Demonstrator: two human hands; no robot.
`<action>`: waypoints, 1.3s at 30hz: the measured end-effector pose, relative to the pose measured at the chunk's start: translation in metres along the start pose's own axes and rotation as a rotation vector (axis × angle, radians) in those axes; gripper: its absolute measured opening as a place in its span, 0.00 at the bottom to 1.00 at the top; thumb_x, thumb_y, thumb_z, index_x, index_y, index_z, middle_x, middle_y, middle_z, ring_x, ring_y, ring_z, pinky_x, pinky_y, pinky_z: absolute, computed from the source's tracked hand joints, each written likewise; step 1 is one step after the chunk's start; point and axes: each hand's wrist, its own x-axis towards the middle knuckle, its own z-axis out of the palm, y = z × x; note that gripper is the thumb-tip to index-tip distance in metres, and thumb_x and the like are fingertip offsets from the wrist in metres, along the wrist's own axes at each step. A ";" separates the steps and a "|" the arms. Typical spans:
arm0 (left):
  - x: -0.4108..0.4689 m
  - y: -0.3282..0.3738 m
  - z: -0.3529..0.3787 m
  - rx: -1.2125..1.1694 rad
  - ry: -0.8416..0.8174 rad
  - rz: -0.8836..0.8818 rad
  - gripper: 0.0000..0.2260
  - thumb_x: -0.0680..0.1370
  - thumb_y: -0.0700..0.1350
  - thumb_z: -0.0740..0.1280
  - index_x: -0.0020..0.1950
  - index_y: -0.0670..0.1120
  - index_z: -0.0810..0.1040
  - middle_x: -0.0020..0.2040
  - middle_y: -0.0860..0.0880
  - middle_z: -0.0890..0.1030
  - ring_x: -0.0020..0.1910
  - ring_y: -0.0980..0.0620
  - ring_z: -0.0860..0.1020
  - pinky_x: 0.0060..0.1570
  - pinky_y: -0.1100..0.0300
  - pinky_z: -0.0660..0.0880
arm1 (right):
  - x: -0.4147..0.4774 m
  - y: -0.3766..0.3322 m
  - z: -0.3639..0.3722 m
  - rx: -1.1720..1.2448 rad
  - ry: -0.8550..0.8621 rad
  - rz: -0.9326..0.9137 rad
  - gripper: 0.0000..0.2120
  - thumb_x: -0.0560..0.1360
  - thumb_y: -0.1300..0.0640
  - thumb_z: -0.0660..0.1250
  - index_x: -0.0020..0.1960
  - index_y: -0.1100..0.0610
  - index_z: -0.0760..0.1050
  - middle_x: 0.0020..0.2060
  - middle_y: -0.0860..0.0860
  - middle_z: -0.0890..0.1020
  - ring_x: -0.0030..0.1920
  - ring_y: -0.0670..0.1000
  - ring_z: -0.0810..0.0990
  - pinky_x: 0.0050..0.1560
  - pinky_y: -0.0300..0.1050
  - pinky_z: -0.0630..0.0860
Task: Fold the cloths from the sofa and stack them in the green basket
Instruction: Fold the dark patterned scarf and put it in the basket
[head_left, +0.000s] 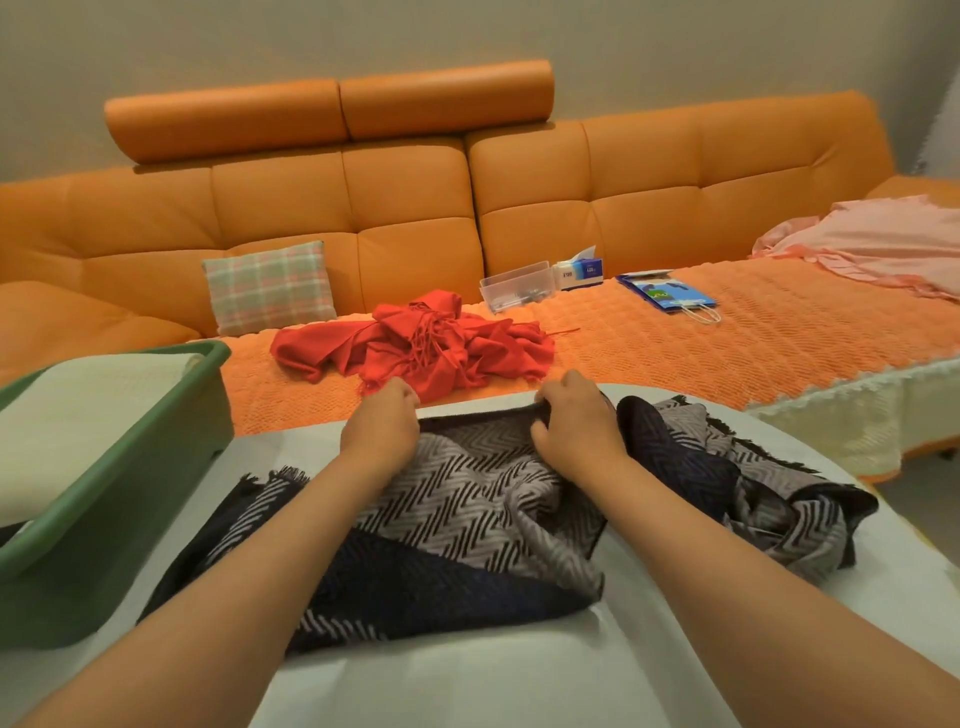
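Your left hand (382, 426) and right hand (574, 421) curl over the far hem of the herringbone scarf (467, 499), hiding most fingertips; your forearms cover its middle and run off the bottom edge. The green basket (104, 561) is cut by the left edge. The pink garment (883, 234) leaves the frame at right. Print on the tissue box (579, 270) and blue paper bag (667, 295) is too small to read; so are the contents of the clear plastic box (517, 286).

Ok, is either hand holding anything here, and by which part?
Both. The left hand and right hand each grip the zigzag scarf along its far edge, the scarf lying on the white table.
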 end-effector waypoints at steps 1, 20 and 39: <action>0.002 0.001 0.003 -0.004 0.063 0.009 0.08 0.83 0.43 0.56 0.56 0.46 0.73 0.49 0.45 0.80 0.48 0.41 0.77 0.48 0.48 0.75 | 0.000 0.000 0.003 -0.022 -0.052 0.011 0.25 0.78 0.51 0.66 0.73 0.55 0.67 0.65 0.56 0.68 0.66 0.58 0.68 0.66 0.54 0.69; -0.074 -0.087 -0.032 0.316 -0.278 0.309 0.15 0.81 0.43 0.56 0.66 0.51 0.74 0.66 0.51 0.74 0.63 0.48 0.74 0.60 0.52 0.70 | -0.019 -0.037 0.000 -0.475 -0.595 -0.185 0.27 0.81 0.37 0.53 0.77 0.47 0.63 0.76 0.54 0.64 0.75 0.57 0.63 0.72 0.59 0.61; -0.177 -0.115 -0.168 0.430 -0.376 0.264 0.05 0.76 0.53 0.65 0.44 0.54 0.78 0.38 0.57 0.79 0.39 0.57 0.76 0.39 0.59 0.74 | -0.108 -0.164 -0.013 0.040 -0.625 -0.319 0.30 0.68 0.70 0.58 0.59 0.44 0.82 0.48 0.46 0.84 0.48 0.48 0.79 0.47 0.37 0.77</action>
